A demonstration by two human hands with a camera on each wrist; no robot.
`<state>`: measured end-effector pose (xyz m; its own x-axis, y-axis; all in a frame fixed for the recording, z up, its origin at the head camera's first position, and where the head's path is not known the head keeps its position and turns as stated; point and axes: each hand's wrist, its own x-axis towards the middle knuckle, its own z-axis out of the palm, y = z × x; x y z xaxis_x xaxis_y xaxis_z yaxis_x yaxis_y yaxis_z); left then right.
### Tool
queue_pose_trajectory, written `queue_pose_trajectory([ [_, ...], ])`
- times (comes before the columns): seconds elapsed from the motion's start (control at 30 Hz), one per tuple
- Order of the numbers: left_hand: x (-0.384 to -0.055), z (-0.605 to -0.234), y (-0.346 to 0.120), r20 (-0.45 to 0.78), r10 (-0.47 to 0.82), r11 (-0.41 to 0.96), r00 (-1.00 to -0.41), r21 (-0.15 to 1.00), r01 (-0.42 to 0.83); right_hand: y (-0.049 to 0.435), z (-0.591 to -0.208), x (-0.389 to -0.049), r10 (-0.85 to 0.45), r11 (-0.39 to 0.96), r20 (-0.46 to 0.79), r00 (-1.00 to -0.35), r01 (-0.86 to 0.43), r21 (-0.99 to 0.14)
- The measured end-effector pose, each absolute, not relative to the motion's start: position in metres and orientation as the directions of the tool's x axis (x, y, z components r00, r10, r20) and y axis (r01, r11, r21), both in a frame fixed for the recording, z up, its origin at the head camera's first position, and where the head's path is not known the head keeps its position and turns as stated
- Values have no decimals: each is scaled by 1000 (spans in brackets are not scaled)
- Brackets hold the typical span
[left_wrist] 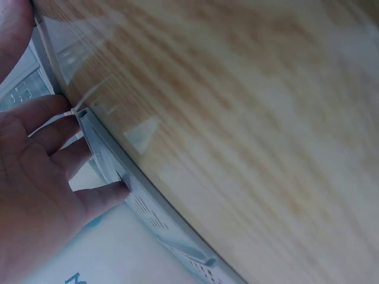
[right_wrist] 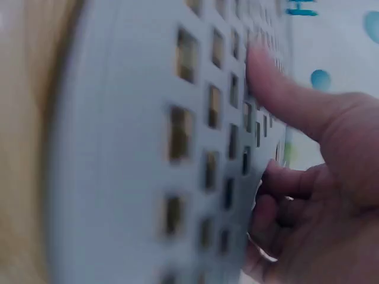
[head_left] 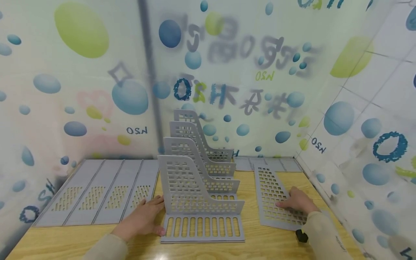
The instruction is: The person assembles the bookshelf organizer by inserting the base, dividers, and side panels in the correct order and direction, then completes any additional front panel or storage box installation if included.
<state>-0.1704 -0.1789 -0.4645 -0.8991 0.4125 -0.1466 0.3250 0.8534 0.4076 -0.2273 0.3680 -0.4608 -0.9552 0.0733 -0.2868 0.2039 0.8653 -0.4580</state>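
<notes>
In the head view, a grey plastic file rack (head_left: 177, 184) stands mid-table, with several upright perforated dividers and a slotted base (head_left: 203, 239) at its front. My left hand (head_left: 143, 218) lies with its fingers extended along the rack's left side, thumb at the base's corner; the left wrist view shows those fingers (left_wrist: 100, 201) against a grey edge. My right hand (head_left: 299, 200) pinches a loose, grey perforated panel (head_left: 261, 202) by its right edge, thumb on top and other fingers underneath. This panel has a stepped divider shape and fills much of the right wrist view, tilted against the wood.
Several flat grey panels (head_left: 107, 171) joined side by side lie on the wooden table (head_left: 130, 249) left of the rack. More grey panels (head_left: 273, 163) lie at the back right. A patterned curtain (head_left: 227, 72) borders the table behind and on both sides.
</notes>
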Motion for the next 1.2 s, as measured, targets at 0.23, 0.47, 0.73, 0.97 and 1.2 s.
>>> queue_pose_trajectory([
  [0.23,-171,-465,-179,-138,418,855,-898,394,337,359,-449,-213,-8,741,-181,-983,116,-661],
  [0.47,-172,-466,-181,-112,440,843,-891,394,367,340,-429,-184,-186,538,34,-982,-131,-833],
  [0.73,-171,-465,-180,-111,446,839,-888,398,372,335,-430,-155,-241,454,166,-956,-263,-851],
  [0.97,-170,-466,-179,-118,447,836,-887,407,368,336,-441,-138,-291,432,342,-893,-442,-786],
  [1.2,-169,-468,-181,-106,448,836,-888,402,374,324,-443,-116,-316,450,518,-795,-607,-655],
])
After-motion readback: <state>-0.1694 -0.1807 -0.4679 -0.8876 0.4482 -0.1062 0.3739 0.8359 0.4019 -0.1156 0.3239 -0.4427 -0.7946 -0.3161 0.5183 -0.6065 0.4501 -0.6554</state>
